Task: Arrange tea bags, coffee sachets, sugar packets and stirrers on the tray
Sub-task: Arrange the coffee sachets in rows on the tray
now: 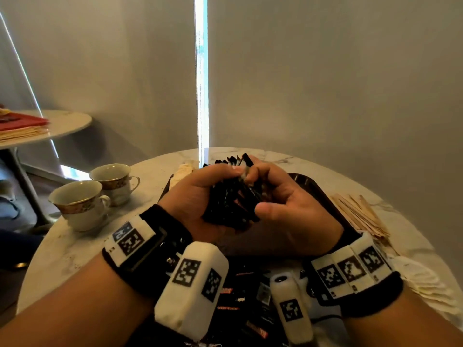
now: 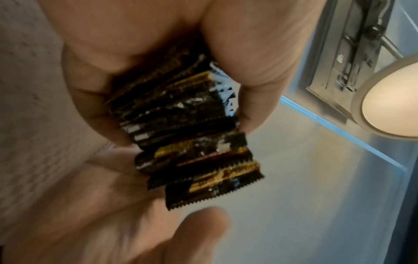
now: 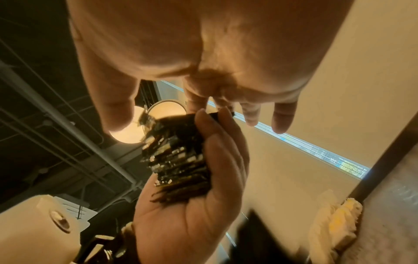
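Observation:
A thick stack of black coffee sachets (image 1: 231, 196) is held upright between both hands over the dark tray (image 1: 314, 187). My left hand (image 1: 200, 194) cups the stack from the left and below, thumb across its top. My right hand (image 1: 285, 204) grips it from the right, fingers curled over the far end and thumb on the near end. The left wrist view shows the sachets' (image 2: 181, 125) serrated ends fanned out. In the right wrist view the stack (image 3: 176, 157) lies in the left palm (image 3: 192, 210). Wooden stirrers (image 1: 358, 214) lie right of the tray.
Two gold-rimmed cups (image 1: 82, 204) stand on the round marble table (image 1: 62, 259) to the left. Loose sachets (image 1: 248, 299) lie on the tray below my wrists. Pale paper packets (image 1: 426, 286) sit at the right edge, a cream bundle (image 1: 184, 169) beyond the tray.

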The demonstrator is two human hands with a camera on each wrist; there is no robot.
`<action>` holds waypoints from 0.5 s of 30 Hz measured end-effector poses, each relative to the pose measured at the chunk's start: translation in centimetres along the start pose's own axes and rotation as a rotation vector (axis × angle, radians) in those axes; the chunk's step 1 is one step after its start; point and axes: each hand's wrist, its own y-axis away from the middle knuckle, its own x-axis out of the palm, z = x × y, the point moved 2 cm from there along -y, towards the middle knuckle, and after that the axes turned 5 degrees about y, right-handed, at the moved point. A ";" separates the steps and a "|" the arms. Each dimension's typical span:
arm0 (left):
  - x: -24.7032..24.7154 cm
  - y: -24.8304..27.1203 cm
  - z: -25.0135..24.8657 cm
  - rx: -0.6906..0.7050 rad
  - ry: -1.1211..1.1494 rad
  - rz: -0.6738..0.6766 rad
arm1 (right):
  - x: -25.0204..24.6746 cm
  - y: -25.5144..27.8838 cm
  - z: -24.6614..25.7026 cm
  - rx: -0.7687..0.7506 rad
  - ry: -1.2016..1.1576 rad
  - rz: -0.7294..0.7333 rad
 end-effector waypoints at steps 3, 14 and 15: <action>0.2 -0.2 -1.2 0.008 -0.030 -0.064 | -0.8 -0.1 0.3 -0.046 0.235 -0.153; -3.7 -0.5 -4.3 -0.020 -0.110 -0.129 | -2.1 -0.1 -0.3 -0.112 0.413 -0.691; -4.4 -0.3 -4.8 0.043 -0.052 -0.131 | -2.4 -0.1 -0.5 -0.057 0.350 -0.766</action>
